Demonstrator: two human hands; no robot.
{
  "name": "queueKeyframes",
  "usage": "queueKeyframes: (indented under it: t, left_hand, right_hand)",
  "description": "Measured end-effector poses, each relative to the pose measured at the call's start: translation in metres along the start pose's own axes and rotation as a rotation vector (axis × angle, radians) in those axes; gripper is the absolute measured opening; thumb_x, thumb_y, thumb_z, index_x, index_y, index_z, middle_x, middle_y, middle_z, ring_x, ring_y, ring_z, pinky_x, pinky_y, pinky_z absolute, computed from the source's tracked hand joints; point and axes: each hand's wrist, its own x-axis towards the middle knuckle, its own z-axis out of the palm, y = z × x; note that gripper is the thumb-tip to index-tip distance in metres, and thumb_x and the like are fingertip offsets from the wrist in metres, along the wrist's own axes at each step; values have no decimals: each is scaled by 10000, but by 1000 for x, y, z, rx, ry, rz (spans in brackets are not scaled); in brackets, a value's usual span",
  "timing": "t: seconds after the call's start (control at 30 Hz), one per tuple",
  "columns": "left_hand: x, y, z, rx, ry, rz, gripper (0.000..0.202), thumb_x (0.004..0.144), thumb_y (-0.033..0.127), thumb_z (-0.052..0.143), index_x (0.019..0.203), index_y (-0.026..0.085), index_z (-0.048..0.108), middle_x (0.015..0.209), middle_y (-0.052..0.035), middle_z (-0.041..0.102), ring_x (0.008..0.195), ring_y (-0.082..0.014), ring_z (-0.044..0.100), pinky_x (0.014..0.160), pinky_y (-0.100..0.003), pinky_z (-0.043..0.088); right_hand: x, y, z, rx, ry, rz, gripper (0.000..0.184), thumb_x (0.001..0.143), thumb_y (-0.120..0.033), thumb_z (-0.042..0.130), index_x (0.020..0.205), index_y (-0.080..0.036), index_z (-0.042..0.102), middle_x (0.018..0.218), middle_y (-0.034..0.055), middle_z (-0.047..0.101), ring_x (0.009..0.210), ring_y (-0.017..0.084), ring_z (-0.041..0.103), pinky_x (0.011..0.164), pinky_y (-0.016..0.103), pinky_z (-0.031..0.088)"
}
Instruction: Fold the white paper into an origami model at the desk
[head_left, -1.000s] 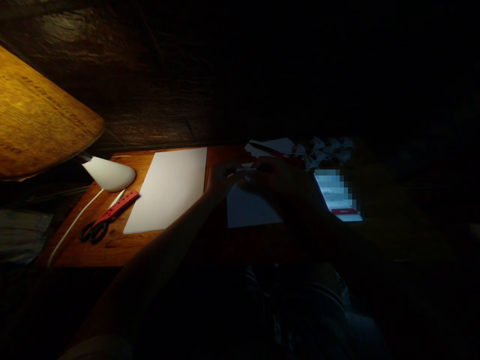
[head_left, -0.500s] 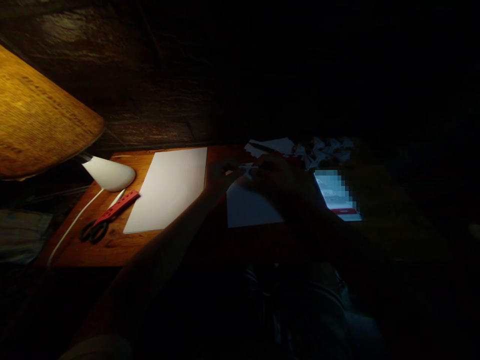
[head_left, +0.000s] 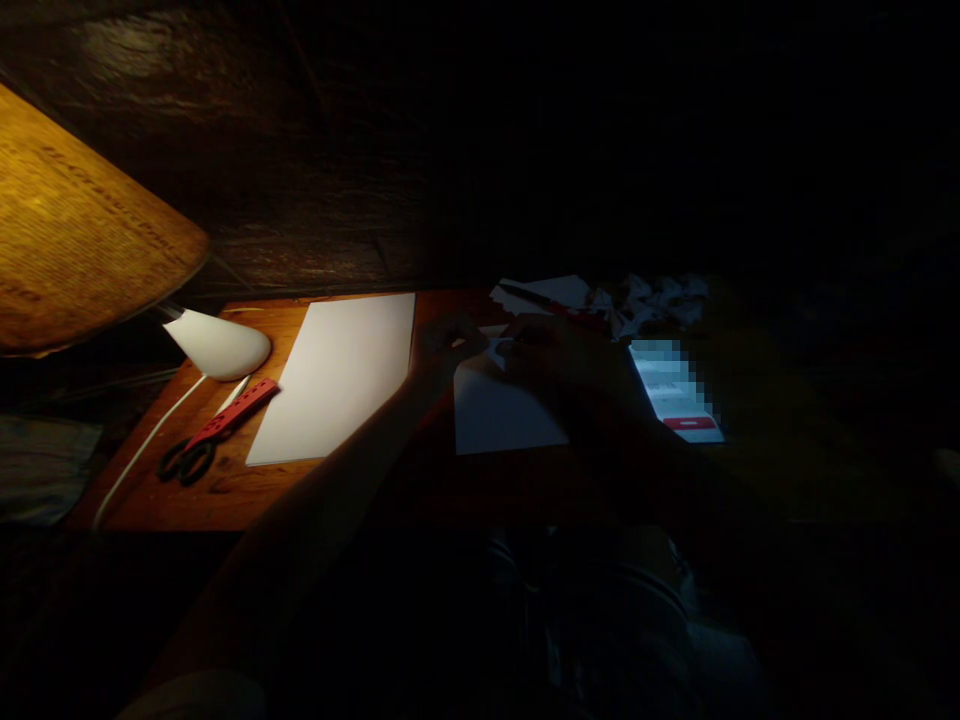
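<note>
In deep shadow near the middle of the table, my left hand (head_left: 448,345) and my right hand (head_left: 538,350) are close together. Both have curled fingers on a small piece of white paper (head_left: 496,348) between them; its folds are hard to make out. Below them lies a white sheet of paper (head_left: 499,415), partly covered by my right hand and forearm. Left of my left hand, a larger white sheet (head_left: 341,380) lies flat under the lamp light.
On the left are a lamp (head_left: 217,345) with cord, black-handled scissors (head_left: 196,462) and a red strip with holes (head_left: 244,405). Behind my right hand lie papers (head_left: 566,288), a dark blade-like tool (head_left: 523,292) and folded paper pieces (head_left: 652,300). A lit phone-like screen (head_left: 667,385) is at right.
My fingers have shifted slightly around the small paper, and its visible part has changed a little. The other things stay where they were.
</note>
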Motion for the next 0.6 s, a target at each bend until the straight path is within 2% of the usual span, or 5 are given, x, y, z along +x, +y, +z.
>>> queueKeyframes:
  t: [0.13, 0.27, 0.37, 0.5, 0.6]
  left_hand:
    - [1, -5, 2, -22, -7, -61, 206, 781, 247, 767, 645, 201, 620, 676, 14, 632, 669, -126, 605, 643, -267, 480]
    - [1, -8, 2, 20, 14, -120, 112, 822, 241, 746, 742, 195, 682, 732, 2, 690, 721, -141, 671, 710, -282, 538]
    - [1, -7, 1, 22, 31, -99, 120, 829, 238, 744, 734, 196, 685, 716, 1, 693, 720, -137, 676, 708, -270, 541]
    - [1, -7, 0, 37, 16, -76, 145, 800, 253, 760, 700, 194, 672, 698, -2, 677, 692, -129, 648, 656, -252, 510]
    - [2, -11, 0, 60, 6, -115, 117, 779, 229, 742, 718, 198, 647, 677, 10, 649, 648, -124, 614, 612, -242, 481]
  right_hand:
    - [-4, -10, 0, -33, 16, 24, 269, 827, -462, 803, 767, -239, 665, 777, 21, 715, 724, 181, 605, 639, 294, 482]
    - [1, -3, -1, -15, 43, 19, 325, 816, -492, 795, 721, -236, 618, 712, 2, 644, 689, 174, 562, 628, 298, 452]
    - [4, 2, -2, -9, 59, 26, 334, 829, -501, 780, 730, -236, 602, 718, -4, 615, 693, 171, 551, 637, 302, 437]
    - [0, -1, -3, -52, 72, 19, 262, 820, -414, 769, 732, -235, 598, 730, -4, 614, 718, 178, 568, 661, 305, 449]
    - [-2, -4, -1, -107, 119, 8, 207, 805, -365, 755, 721, -240, 613, 705, -5, 608, 703, 179, 555, 644, 300, 441]
